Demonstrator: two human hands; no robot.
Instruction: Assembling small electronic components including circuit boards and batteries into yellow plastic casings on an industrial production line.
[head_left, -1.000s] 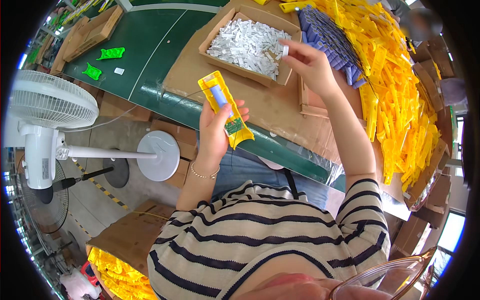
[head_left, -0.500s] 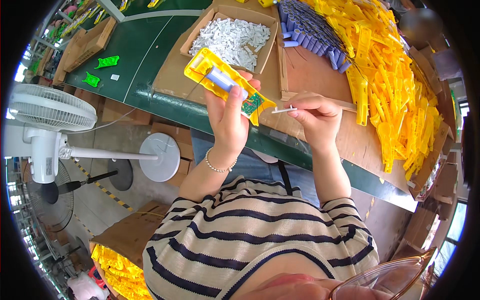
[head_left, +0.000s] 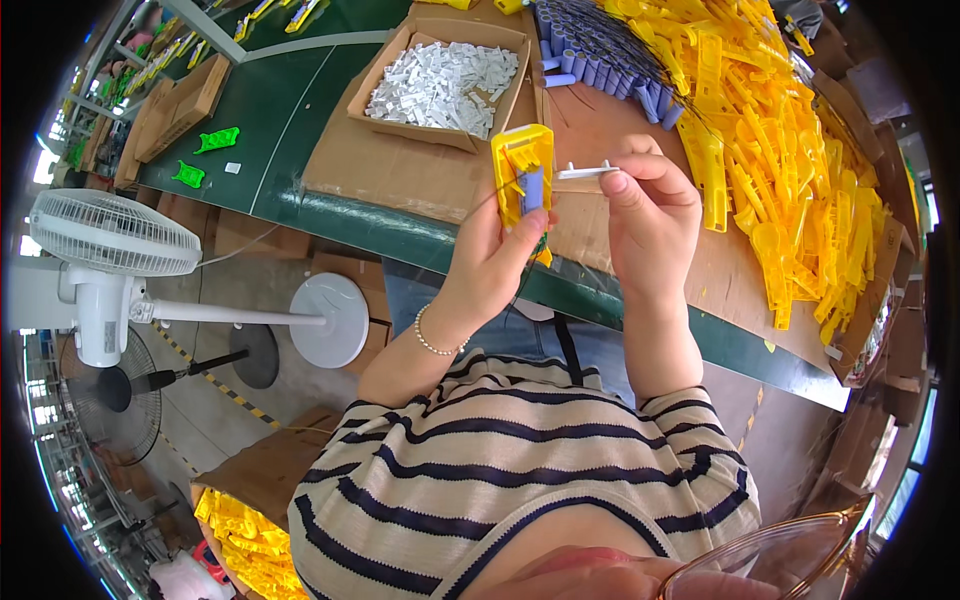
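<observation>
My left hand (head_left: 492, 262) is closed round a yellow plastic housing (head_left: 507, 165), held up over the near edge of the bench. Inside the housing lies a blue-purple cylindrical battery (head_left: 532, 192), with my thumb by its lower end; thin wires run out of the housing. My right hand (head_left: 652, 215) pinches a small white plastic piece (head_left: 588, 172) between thumb and fingertips. This piece is a thin bar with small pegs, and its left end points at the housing, a short gap away. The green circuit board is mostly hidden by my left hand.
A cardboard box (head_left: 365, 112) of small white pieces stands beyond my left hand. Wired batteries (head_left: 600, 60) lie behind my right hand, beside a big heap of yellow housings (head_left: 775, 170). Two green parts (head_left: 217, 139) rest on the bench at left, near a white fan (head_left: 115, 232).
The housing has turned from slanting to nearly upright and moved right. My right hand has risen slightly with the white piece. The circuit board, visible before, is now mostly covered.
</observation>
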